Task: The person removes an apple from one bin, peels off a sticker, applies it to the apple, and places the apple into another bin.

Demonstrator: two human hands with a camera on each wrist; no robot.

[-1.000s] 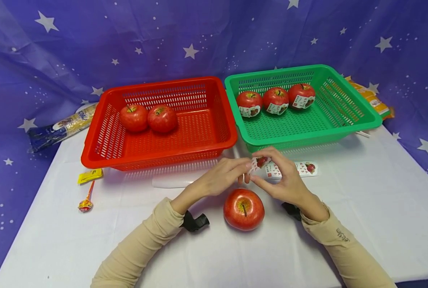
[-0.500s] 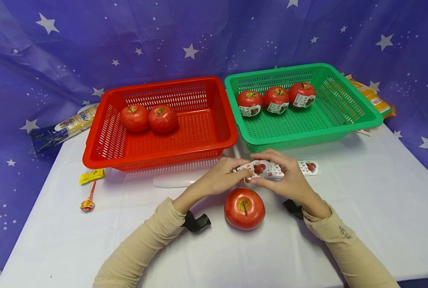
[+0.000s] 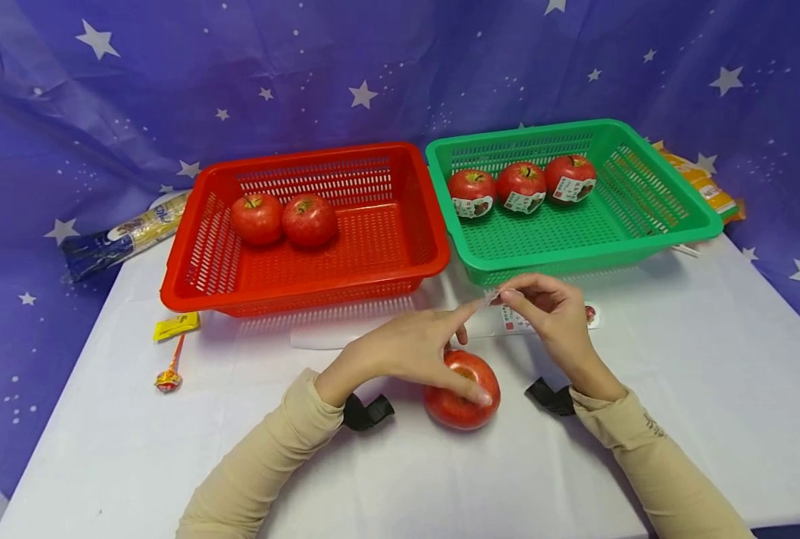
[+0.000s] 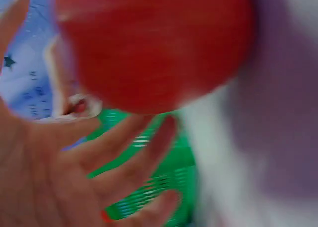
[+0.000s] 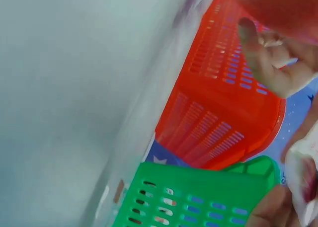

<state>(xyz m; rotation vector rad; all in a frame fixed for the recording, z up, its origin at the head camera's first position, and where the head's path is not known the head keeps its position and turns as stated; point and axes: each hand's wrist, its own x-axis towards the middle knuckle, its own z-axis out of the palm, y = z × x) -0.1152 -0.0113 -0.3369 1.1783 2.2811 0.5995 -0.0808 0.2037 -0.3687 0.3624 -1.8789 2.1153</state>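
Note:
My right hand (image 3: 553, 322) pinches a small white sticker (image 3: 492, 297) printed with red apples, held up and turned nearly edge-on in the head view. In the right wrist view the sticker (image 5: 303, 180) shows at the right edge. The left hand (image 3: 416, 348) has its fingers spread, its index fingertip right at the sticker's left end. Its thumb lies across a red apple (image 3: 450, 412) on the white table. That apple (image 4: 159, 43) looms large in the left wrist view. Behind the hands lies a white strip with printed stickers (image 3: 515, 320), partly covered by the right hand.
A red basket (image 3: 305, 288) with two plain apples (image 3: 257, 218) stands at the back left. Beside it, a green basket (image 3: 595, 247) holds three stickered apples (image 3: 521, 183). A yellow packet (image 3: 176, 326), a lollipop (image 3: 168, 380) and bagged food (image 3: 126, 236) lie leftward.
The sticker, earlier held between both hands facing up, is now raised and tilted in my right fingers. My left hand has spread, its thumb coming down over the apple.

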